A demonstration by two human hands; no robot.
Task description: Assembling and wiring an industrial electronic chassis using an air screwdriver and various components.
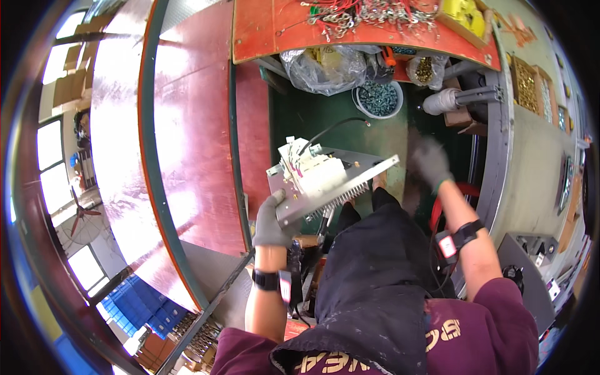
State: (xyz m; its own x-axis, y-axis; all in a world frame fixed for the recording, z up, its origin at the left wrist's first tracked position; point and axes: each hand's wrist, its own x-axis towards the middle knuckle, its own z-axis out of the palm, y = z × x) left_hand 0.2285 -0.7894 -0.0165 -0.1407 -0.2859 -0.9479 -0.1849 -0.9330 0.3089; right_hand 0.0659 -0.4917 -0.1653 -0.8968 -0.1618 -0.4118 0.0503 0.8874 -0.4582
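Finned metal assembly sat raised over the lap, left hand gripping its near-left corner; right hand, blurred, perhaps open, hovered right. Steadier support underneath would help.

Left hand raised, grip closed; right hand raised, blurred.
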